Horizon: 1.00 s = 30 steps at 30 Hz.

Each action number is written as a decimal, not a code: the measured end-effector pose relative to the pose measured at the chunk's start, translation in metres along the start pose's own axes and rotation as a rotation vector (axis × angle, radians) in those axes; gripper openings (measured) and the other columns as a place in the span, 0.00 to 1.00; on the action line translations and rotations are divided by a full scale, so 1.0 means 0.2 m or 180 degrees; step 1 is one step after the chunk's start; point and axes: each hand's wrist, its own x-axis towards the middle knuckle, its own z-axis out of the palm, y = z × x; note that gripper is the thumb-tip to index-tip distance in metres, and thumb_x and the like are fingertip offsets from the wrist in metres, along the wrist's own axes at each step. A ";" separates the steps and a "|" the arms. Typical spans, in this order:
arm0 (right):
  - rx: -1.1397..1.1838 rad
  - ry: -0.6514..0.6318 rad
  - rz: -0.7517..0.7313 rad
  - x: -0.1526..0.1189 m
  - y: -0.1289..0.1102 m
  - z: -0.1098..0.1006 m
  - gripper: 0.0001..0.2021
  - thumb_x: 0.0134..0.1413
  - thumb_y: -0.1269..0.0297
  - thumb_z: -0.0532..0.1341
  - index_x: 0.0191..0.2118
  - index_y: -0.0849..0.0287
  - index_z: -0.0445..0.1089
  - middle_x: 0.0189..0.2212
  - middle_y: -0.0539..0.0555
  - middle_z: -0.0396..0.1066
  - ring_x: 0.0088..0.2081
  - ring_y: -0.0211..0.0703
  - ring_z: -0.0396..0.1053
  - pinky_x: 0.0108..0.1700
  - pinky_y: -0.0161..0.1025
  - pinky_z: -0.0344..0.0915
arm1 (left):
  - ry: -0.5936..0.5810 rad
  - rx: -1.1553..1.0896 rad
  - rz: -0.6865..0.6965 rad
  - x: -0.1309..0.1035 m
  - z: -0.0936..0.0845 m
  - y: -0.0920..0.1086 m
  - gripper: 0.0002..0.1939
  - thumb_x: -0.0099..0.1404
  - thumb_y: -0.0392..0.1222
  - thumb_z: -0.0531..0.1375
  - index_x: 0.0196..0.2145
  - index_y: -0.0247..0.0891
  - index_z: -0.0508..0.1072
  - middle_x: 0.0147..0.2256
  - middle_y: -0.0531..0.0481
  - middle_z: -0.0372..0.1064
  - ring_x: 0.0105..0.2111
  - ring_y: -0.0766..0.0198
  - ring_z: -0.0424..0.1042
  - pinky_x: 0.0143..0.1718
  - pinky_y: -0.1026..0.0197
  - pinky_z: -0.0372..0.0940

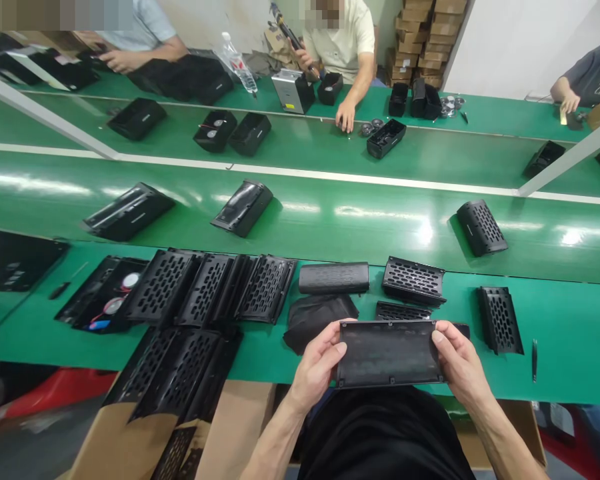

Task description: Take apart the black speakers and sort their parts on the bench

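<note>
Between my two hands I hold a black rectangular panel (390,355) with small tabs along its long edges, its dark smooth face turned up. My left hand (320,363) grips its left end, thumb on top. At the right end, my right hand (457,357) pinches the upper corner the same way. Just beyond the panel lie dark sheets of thin cloth or mesh (320,319), a rounded black grille piece (334,277) and a slotted black grille shell (414,280). Another slotted shell (500,320) stands to the right, near black tweezers (535,361).
Several slotted shells (265,290) are lined up at left, beside an opened casing with wires (113,303) and a screwdriver (60,290). Black casings sit on the green conveyor (330,230). Across it, co-workers sit at another bench. Cardboard boxes (240,420) stand below my table's edge.
</note>
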 end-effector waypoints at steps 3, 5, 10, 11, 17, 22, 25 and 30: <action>-0.0051 0.0073 -0.0130 0.00 0.00 -0.01 0.24 0.44 0.42 0.77 0.38 0.53 0.73 0.27 0.47 0.67 0.26 0.38 0.61 0.29 0.34 0.62 | -0.0052 0.0206 0.0184 -0.01 -0.02 0.00 0.27 0.64 0.54 0.68 0.55 0.36 0.77 0.49 0.39 0.79 0.49 0.47 0.77 0.52 0.53 0.70; -0.0072 0.0049 -0.0232 0.00 -0.01 -0.01 0.23 0.46 0.43 0.77 0.38 0.54 0.74 0.29 0.48 0.69 0.28 0.39 0.62 0.32 0.35 0.63 | -0.0073 0.0341 0.0244 -0.02 -0.04 -0.01 0.27 0.65 0.54 0.67 0.56 0.36 0.76 0.50 0.39 0.78 0.50 0.47 0.76 0.52 0.53 0.69; 0.0047 -0.0180 -0.0326 0.00 -0.01 -0.02 0.18 0.52 0.47 0.75 0.39 0.53 0.75 0.32 0.48 0.70 0.32 0.40 0.64 0.35 0.34 0.64 | -0.0189 0.0354 0.0288 -0.02 -0.05 0.00 0.25 0.67 0.53 0.66 0.56 0.37 0.76 0.50 0.40 0.78 0.52 0.46 0.76 0.53 0.53 0.69; 0.0065 -0.0201 -0.0333 0.00 -0.01 -0.02 0.17 0.52 0.47 0.75 0.39 0.52 0.75 0.32 0.48 0.70 0.31 0.40 0.64 0.34 0.34 0.64 | -0.0209 0.0321 0.0304 -0.02 -0.05 -0.01 0.25 0.67 0.53 0.67 0.57 0.38 0.76 0.51 0.40 0.78 0.52 0.46 0.75 0.53 0.53 0.69; 0.0123 -0.0169 -0.0337 0.01 0.00 -0.02 0.18 0.51 0.47 0.76 0.38 0.53 0.75 0.32 0.48 0.71 0.31 0.39 0.64 0.34 0.33 0.64 | -0.0191 0.0223 0.0298 -0.01 -0.04 -0.02 0.26 0.66 0.52 0.67 0.58 0.38 0.76 0.50 0.40 0.78 0.52 0.46 0.75 0.53 0.53 0.69; 0.0278 -0.0012 -0.0143 0.00 -0.02 0.01 0.22 0.44 0.47 0.79 0.37 0.54 0.74 0.27 0.46 0.69 0.26 0.37 0.62 0.29 0.32 0.63 | -0.0204 -0.0403 0.0060 0.00 -0.03 0.03 0.24 0.62 0.52 0.71 0.52 0.38 0.79 0.43 0.44 0.80 0.45 0.53 0.78 0.48 0.58 0.69; 0.0363 -0.0260 0.0207 0.00 -0.05 0.03 0.23 0.41 0.47 0.80 0.37 0.54 0.74 0.26 0.47 0.70 0.25 0.37 0.65 0.28 0.32 0.63 | -0.0480 -0.1310 -0.0657 0.01 -0.02 0.02 0.27 0.65 0.64 0.64 0.43 0.35 0.82 0.36 0.45 0.81 0.37 0.57 0.78 0.43 0.58 0.70; -0.0118 -0.1226 0.0553 0.09 -0.08 0.12 0.19 0.53 0.47 0.75 0.37 0.58 0.75 0.28 0.48 0.70 0.26 0.34 0.64 0.31 0.30 0.61 | -0.1190 -0.1680 -0.1492 0.07 -0.06 -0.16 0.35 0.68 0.70 0.56 0.41 0.31 0.82 0.35 0.42 0.82 0.32 0.61 0.79 0.37 0.62 0.67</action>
